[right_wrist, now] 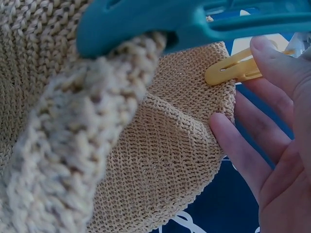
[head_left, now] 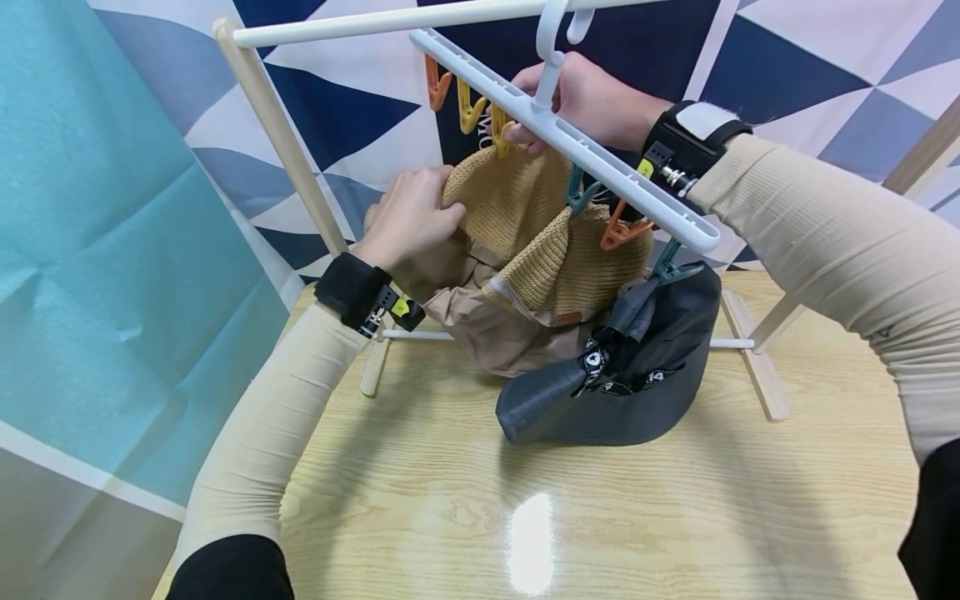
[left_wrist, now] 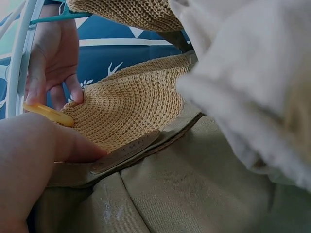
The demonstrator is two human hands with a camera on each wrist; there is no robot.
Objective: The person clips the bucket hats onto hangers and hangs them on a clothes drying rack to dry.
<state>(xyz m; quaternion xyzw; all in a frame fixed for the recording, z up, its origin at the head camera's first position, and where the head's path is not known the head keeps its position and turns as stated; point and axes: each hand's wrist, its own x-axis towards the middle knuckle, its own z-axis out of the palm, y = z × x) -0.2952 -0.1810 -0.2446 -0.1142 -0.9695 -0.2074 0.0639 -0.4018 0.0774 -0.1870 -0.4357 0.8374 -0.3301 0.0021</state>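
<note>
My left hand (head_left: 416, 212) grips the edge of a tan woven-brim hat (head_left: 487, 196) with a khaki cloth crown, thumb on the near side. Above it, my right hand (head_left: 577, 96) reaches behind the hanger bar and pinches a yellow clip (head_left: 501, 129). In the right wrist view the thumb lies on that clip (right_wrist: 233, 68), whose tip overlaps the brim edge, while the other fingers spread behind the brim. A teal clip (head_left: 579, 192) bites another part of the brim. The white clip hanger (head_left: 570, 137) slants across above the hat.
A dark grey cap (head_left: 630, 367) hangs from another teal clip (head_left: 671, 265) at the hanger's near end. Orange clips (head_left: 621, 229) and another yellow clip (head_left: 468, 108) dangle from the bar. The hanger hooks on a white rail (head_left: 390, 21) of a wooden-legged rack over the table (head_left: 420, 500).
</note>
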